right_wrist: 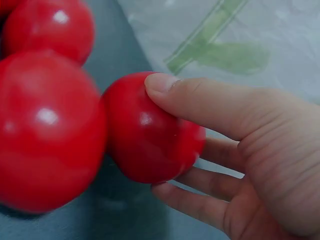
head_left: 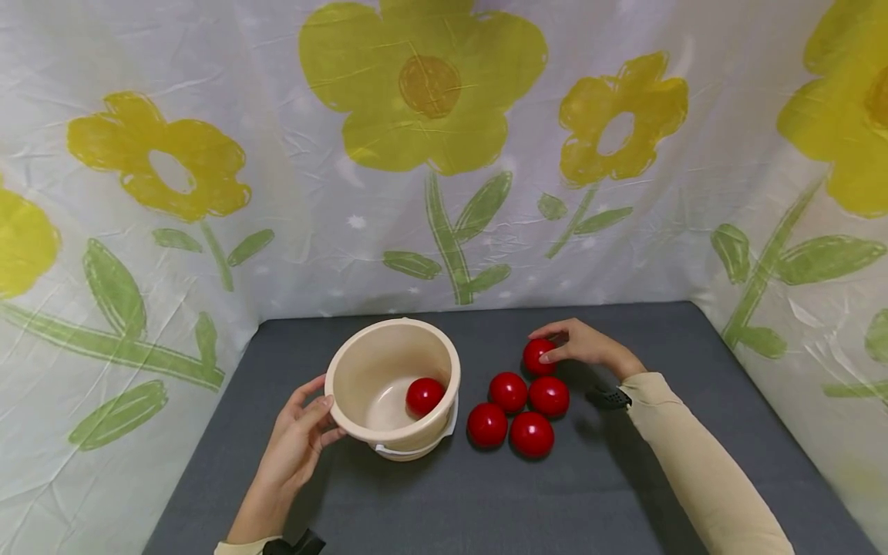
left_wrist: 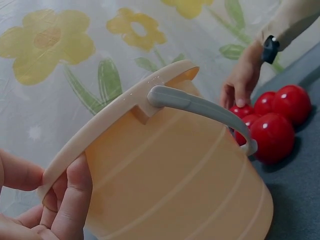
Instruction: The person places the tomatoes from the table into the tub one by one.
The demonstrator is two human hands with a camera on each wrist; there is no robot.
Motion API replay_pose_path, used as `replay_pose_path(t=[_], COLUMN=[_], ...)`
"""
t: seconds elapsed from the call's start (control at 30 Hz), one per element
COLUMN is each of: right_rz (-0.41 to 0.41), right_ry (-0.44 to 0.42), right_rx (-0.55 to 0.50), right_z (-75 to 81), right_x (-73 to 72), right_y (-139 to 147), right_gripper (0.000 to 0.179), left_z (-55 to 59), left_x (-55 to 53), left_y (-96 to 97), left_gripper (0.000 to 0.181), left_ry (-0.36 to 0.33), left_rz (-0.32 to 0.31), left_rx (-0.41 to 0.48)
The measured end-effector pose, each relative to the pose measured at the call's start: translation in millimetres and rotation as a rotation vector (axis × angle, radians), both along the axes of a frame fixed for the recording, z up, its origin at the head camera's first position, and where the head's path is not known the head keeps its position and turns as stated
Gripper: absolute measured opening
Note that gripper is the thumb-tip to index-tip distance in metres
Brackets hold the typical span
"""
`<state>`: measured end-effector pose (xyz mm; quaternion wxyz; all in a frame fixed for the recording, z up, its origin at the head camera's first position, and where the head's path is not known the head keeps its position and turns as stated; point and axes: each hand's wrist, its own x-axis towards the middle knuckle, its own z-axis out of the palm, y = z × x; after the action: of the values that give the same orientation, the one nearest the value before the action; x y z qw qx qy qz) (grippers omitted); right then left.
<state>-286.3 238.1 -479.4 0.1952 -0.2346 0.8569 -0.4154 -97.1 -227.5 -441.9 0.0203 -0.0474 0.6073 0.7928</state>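
Ball in right hand, bucket rim in left hand.
Held ball glossy, plain red, round with bright highlights, at far end of cluster on dark grey table; right hand part-open around it, thumb on 1 side, fingers curved on the other. 4 matching red balls just nearer the person, 1 red ball inside bucket on its floor, toward the right wall. Bucket cream, round, wide-rimmed, faintly ribbed, pale grey handle down; left hand pinches rim, thumb against fingers.
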Motion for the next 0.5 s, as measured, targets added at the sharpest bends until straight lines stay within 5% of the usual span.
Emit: replay_pose_path(t=[0.23, 0.5], right_rz=[0.009, 0.022], right_ry=[-0.001, 0.031], right_rx=[-0.014, -0.047], right_z=[23.6, 78.9], right_x=[-6.2, -12.4], right_y=[-5.2, -22.0], right_gripper=[0.052, 0.050], left_z=[-0.8, 0.3], left_x=[-0.1, -0.6], left_y=[0.3, 0.4], left_gripper=[0.036, 0.036], left_ry=[-0.004, 0.005], left_rz=[0.000, 0.003], left_rx=[-0.007, -0.011])
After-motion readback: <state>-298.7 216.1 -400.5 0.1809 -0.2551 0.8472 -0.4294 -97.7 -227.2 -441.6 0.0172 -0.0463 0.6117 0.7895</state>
